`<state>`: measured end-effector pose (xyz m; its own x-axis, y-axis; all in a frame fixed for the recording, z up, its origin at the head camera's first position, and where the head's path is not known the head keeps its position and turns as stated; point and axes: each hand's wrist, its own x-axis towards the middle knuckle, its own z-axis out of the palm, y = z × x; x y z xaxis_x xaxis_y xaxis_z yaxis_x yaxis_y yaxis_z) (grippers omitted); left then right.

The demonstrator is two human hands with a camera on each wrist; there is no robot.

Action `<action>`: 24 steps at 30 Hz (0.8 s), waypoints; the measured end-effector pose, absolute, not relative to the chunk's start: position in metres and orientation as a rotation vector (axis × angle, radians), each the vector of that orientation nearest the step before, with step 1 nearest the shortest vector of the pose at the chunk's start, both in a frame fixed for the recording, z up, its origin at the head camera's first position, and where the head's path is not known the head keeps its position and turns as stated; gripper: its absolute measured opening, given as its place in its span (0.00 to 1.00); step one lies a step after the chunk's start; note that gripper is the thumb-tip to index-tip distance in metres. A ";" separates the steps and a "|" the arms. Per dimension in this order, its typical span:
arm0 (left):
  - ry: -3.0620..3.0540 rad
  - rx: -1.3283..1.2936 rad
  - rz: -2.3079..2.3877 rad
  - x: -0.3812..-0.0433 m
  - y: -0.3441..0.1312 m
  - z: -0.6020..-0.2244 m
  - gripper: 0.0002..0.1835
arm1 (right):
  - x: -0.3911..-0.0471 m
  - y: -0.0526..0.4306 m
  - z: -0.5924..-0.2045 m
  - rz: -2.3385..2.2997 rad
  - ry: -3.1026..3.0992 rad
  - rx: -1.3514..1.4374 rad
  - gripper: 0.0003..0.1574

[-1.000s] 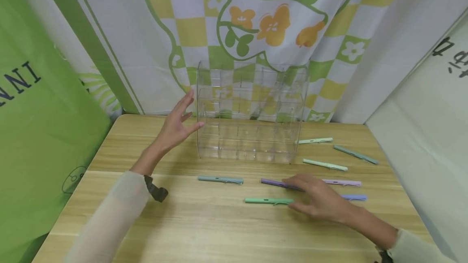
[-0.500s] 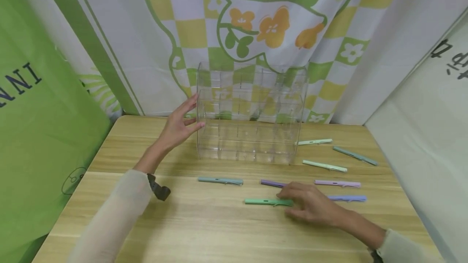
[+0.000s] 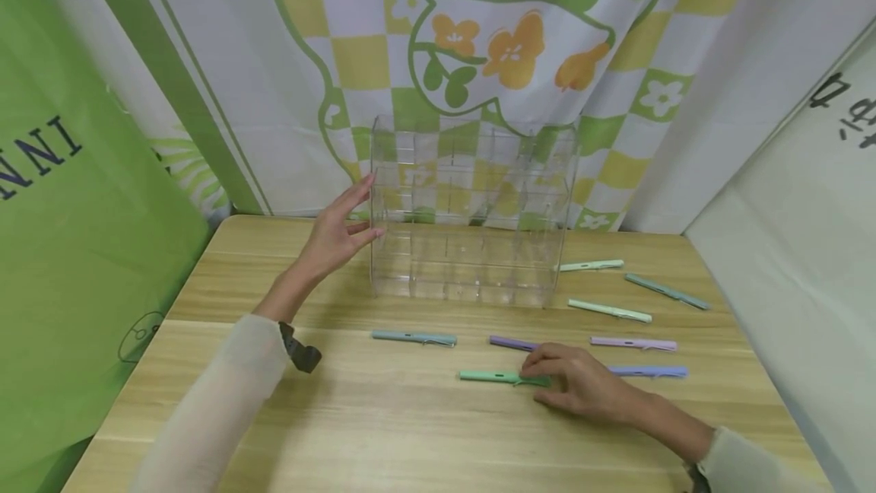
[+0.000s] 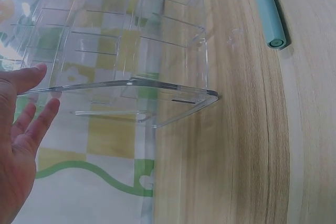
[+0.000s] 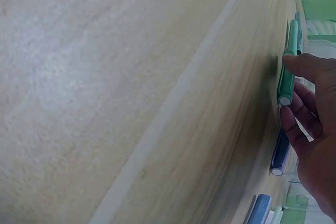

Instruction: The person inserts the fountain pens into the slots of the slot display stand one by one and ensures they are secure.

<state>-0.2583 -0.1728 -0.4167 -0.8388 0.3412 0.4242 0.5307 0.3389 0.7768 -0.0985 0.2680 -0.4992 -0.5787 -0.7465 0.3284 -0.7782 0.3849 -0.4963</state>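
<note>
A clear acrylic pen organizer (image 3: 472,261) with several compartments stands upright at the back of the wooden table. My left hand (image 3: 331,238) holds its left side panel, the thumb (image 4: 29,78) on one face and the fingers on the other. The right hand (image 3: 582,385) pinches the clip end of a green pen (image 3: 489,376) that lies on the table; in the right wrist view the thumb presses on this green pen (image 5: 290,40). Just behind is a purple pen (image 3: 509,342), partly hidden by the right hand. A teal pen (image 3: 414,338) lies in front of the organizer.
To the right lie a blue pen (image 3: 650,371), a pink pen (image 3: 633,343), two pale green pens, one of them nearer (image 3: 609,310), and a dark teal pen (image 3: 667,291). A patterned curtain (image 3: 363,59) hangs behind the table (image 3: 383,432); a green cloth (image 3: 75,249) hangs at the left.
My left fingers have closed in on the organizer's side panel. The right hand has moved slightly left and nearer, from over the purple pen onto the green pen.
</note>
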 end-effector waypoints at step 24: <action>-2.433 -0.840 -1.470 -0.258 -0.173 -0.417 0.50 | -0.100 0.269 -0.507 0.972 -2.638 1.315 0.21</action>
<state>-0.2584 -0.1733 -0.4167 -0.8250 0.3738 0.4239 0.5491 0.3523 0.7579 -0.0999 0.2694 -0.5068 -0.6404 -0.7079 0.2978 -0.7319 0.4450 -0.5161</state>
